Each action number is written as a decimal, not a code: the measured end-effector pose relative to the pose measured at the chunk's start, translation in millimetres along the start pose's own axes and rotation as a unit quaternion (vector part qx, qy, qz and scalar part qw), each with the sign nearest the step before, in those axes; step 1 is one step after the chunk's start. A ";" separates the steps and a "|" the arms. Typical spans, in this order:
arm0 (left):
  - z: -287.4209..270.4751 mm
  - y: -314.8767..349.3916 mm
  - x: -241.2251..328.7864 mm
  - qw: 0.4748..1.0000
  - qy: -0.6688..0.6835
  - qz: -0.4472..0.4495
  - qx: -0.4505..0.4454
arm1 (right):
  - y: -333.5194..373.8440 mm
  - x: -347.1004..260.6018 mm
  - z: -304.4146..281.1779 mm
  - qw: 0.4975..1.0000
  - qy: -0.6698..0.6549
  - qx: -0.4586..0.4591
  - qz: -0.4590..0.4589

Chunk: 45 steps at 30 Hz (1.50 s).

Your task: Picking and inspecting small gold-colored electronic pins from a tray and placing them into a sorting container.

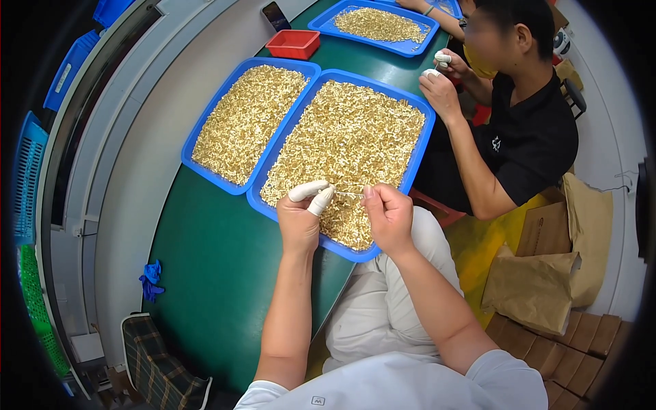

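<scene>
My left hand (299, 222) is over the near part of a blue tray (254, 198) heaped with small gold-coloured metal pieces (348, 130). White finger cots cover its thumb and forefinger, which are pinched together. What sits between those tips is too small to make out. My right hand (391, 220), bare, is closed at the tray's near right side, with thumb and forefinger pinching one end of a thin pale rod (350, 195). The rod reaches across the gap to my left fingertips.
A second blue tray (188, 152) of gold pieces adjoins on the left. Beyond are a red bin (294, 44), a phone (275, 16) and another blue tray (429, 27). A co-worker (526, 137) sits at right. Blue gloves (151, 280) lie on the green table (212, 273).
</scene>
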<state>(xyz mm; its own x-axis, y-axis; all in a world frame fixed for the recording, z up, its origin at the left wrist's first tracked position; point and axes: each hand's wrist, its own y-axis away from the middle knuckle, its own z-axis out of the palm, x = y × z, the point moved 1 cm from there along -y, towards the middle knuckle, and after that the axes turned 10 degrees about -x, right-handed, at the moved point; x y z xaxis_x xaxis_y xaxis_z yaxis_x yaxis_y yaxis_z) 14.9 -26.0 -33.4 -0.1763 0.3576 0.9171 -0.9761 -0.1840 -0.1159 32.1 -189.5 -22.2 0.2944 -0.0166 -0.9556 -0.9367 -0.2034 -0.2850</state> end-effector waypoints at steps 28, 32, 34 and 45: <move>-0.1 -2.3 4.8 0.999 -0.047 -0.008 0.022 | -4.3 5.4 -1.2 0.997 0.050 -0.065 0.000; 4.1 -0.7 8.0 0.998 -0.047 -0.019 0.042 | -3.3 -1.7 2.0 0.997 0.031 -0.058 0.027; 3.5 -1.2 8.5 0.998 -0.041 -0.024 0.043 | -1.9 3.3 1.7 0.997 0.024 -0.064 0.040; 1.5 1.4 8.8 0.999 0.008 -0.044 0.002 | -0.6 11.5 -2.5 0.993 0.059 -0.101 0.009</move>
<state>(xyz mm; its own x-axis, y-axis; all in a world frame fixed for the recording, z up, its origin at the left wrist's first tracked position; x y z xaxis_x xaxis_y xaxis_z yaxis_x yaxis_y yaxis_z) 12.1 -24.5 -24.9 -0.0919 0.3876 0.9173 -0.9874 -0.1549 -0.0334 36.6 -192.0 -32.9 0.3084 -0.1337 -0.9418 -0.8886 -0.3939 -0.2351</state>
